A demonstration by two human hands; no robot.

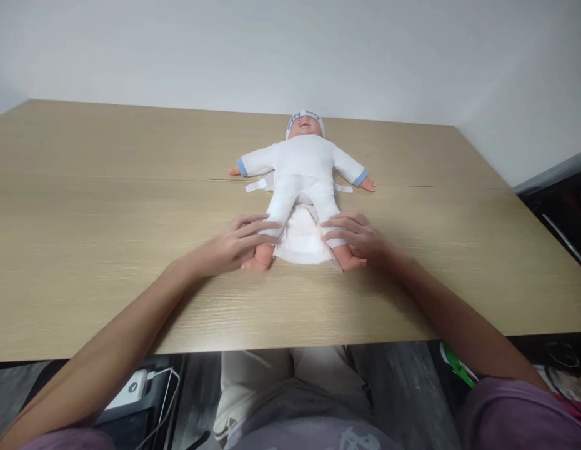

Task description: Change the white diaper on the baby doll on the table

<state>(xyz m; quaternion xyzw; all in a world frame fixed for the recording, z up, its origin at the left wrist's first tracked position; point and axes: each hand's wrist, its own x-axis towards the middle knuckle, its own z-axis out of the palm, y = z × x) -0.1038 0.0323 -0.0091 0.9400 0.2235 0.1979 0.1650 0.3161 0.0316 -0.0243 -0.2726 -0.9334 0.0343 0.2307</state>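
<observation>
A baby doll (303, 156) in a white suit with blue cuffs and a lettered white cap lies on its back, arms spread and legs apart, feet toward me. Beneath its hips and between its legs is an unfolded white diaper (302, 240); its fastening tabs stick out on both sides of the waist. My left hand (246, 240) has its fingers laid over the doll's leg on the left, just above the foot. Over the other lower leg, the fingers of my right hand (356, 234) curve in from the outer side. Both thumbs are mostly hidden.
The doll lies on a wide wooden table (107, 231) with a seam across it, against a pale wall (225, 56). Below the front edge at left are a white device (131, 389) and a cable. A dark object (560, 200) stands beyond the right edge.
</observation>
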